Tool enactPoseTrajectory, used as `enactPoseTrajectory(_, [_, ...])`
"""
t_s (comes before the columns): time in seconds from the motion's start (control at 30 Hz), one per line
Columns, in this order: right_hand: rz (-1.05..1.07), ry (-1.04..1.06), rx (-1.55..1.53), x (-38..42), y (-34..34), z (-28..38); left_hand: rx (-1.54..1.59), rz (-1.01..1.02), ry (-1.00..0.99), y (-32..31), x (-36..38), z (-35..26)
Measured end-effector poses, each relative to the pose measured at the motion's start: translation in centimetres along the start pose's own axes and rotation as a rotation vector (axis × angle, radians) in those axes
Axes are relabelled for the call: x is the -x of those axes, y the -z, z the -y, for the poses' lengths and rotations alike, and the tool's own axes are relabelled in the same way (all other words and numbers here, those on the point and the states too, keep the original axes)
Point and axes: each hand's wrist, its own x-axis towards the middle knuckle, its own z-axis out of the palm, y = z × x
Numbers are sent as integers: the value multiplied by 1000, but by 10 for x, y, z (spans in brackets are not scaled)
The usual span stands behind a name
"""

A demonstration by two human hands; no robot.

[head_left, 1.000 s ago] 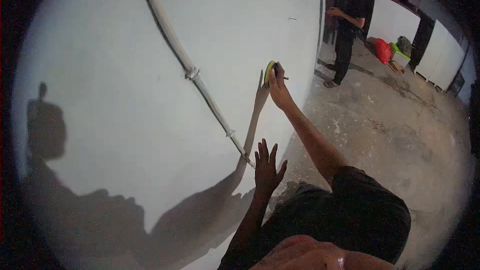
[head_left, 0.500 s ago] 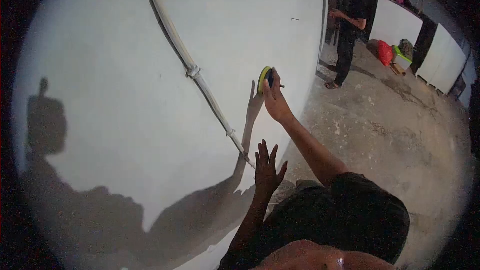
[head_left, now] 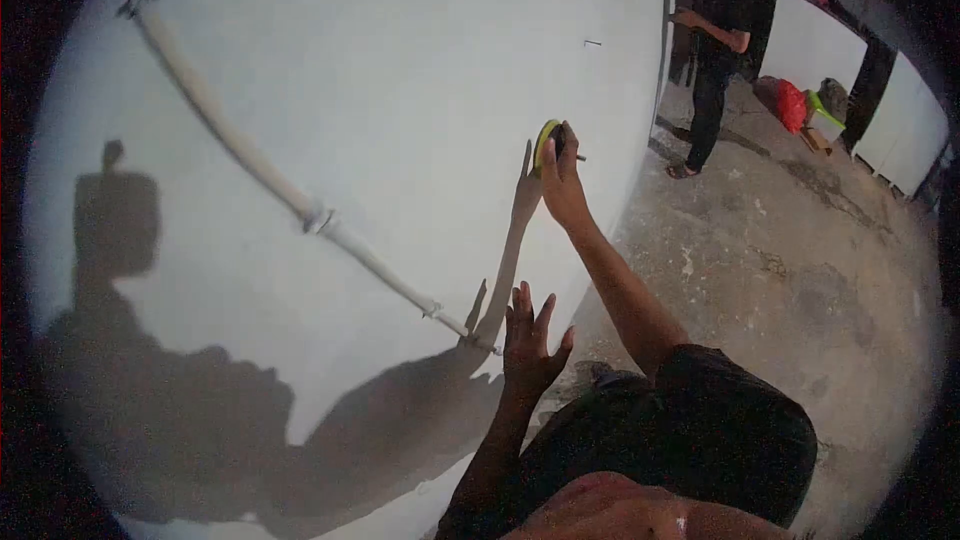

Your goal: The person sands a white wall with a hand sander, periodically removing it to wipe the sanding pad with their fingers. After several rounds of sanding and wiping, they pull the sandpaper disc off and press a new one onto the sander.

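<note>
My right hand (head_left: 565, 185) is closed around a round sanding pad (head_left: 546, 146) with a yellow-green rim, a dark back and a short stem pointing right. The pad is held edge-on at the white wall (head_left: 430, 90), and its face is hidden from view. Lower down, my left hand (head_left: 533, 345) is raised near the wall with its fingers spread and nothing in it.
A pale jointed pipe (head_left: 230, 145) slants down across the wall, where my shadow also falls. Beyond the wall's edge a person (head_left: 715, 60) in dark clothes stands on the concrete floor (head_left: 740, 270). Behind are a red bag (head_left: 791, 106) and white panels (head_left: 905, 125).
The view has shifted, and the pipe now appears farther left and less steep. My right hand and the pad sit slightly higher and to the right. My left hand stays spread.
</note>
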Motion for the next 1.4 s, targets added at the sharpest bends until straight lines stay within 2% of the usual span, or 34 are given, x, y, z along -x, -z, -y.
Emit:
enactPoseTrajectory(0.1, [22,17,-65,-28,10,-19,-20,-33,34,-2,-15,-6])
enactPoseTrajectory(0.2, [-17,40,110,-46,12,-32,-54,-85,35,-14,-28,-2])
enactPoseTrajectory(0.3, [-22,100,-65,-60,12,-34,-106,-115,19,-17,-42,-1])
enactPoseTrajectory(0.43, [-47,120,67,-86,7,-66,-80,-122,105,-38,-55,25])
enactPoseTrajectory(0.5, [-67,121,89,-107,8,-88,-89,-202,74,-56,-61,39])
enactPoseTrajectory(0.63, [-21,133,68,-145,21,-98,-143,-235,45,-77,-77,58])
enactPoseTrajectory(0.77, [6,177,193,-143,27,-109,-129,-220,120,-88,-89,64])
enactPoseTrajectory(0.83, [49,308,274,-128,39,-92,-149,-235,106,-75,-81,43])
enactPoseTrajectory(0.9, [31,328,307,-125,42,-94,-153,-304,39,-75,-71,41])
enactPoseTrajectory(1.03, [29,347,261,-125,49,-96,-183,-309,7,-76,-56,50])
enactPoseTrajectory(1.23, [40,493,451,-120,51,-104,-172,-345,15,-68,-60,50])
enactPoseTrajectory(1.4, [-6,538,435,-138,66,-81,-186,-366,13,-63,-64,33])
